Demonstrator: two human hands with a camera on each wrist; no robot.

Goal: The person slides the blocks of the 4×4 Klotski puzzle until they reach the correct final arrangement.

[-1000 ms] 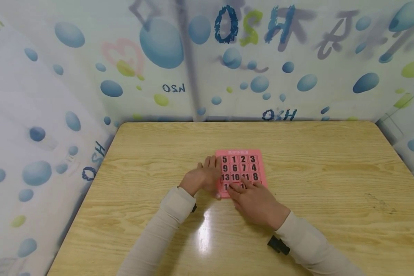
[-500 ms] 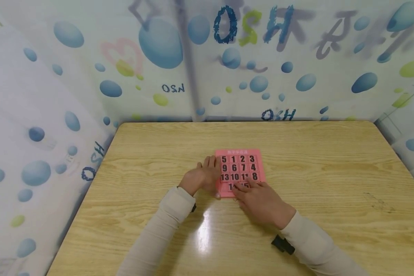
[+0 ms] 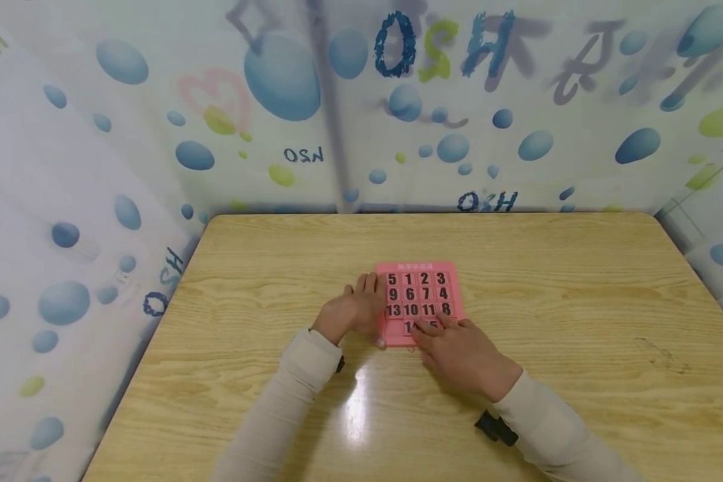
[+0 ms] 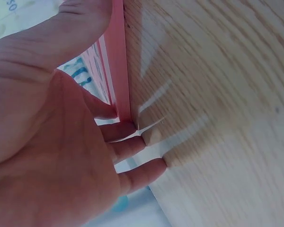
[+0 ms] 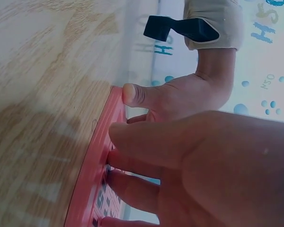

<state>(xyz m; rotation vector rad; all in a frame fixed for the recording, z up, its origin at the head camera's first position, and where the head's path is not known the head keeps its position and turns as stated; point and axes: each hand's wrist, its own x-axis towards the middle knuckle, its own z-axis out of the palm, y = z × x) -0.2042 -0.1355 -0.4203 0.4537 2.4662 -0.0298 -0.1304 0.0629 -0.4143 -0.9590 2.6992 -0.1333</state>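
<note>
A pink number slide puzzle (image 3: 456,284) with black-numbered tiles lies flat on the table. Along its left side rest the straight fingers of my left hand (image 3: 352,311), the thumb at the near left corner. In the left wrist view those fingertips reach the table beside the pink frame (image 4: 117,61). My right hand (image 3: 460,355) lies over the near right part, fingertips pressing on the bottom row and partly covering tile 14 (image 3: 408,327) and its neighbour 15. Left of 14 a pink gap (image 3: 393,329) shows. The right thumb (image 5: 128,135) lies at the near edge in the right wrist view.
The puzzle stands on a wood-grain table (image 3: 277,268). Behind and to the left rise walls with a water-drop print (image 3: 283,77). A black strap piece (image 3: 496,428) hangs under the right wrist, above the table.
My right hand has moved slightly right, and tiles 14 and 15 have slid right with it. The gap at the bottom row's left end has widened. The left hand has stayed in place.
</note>
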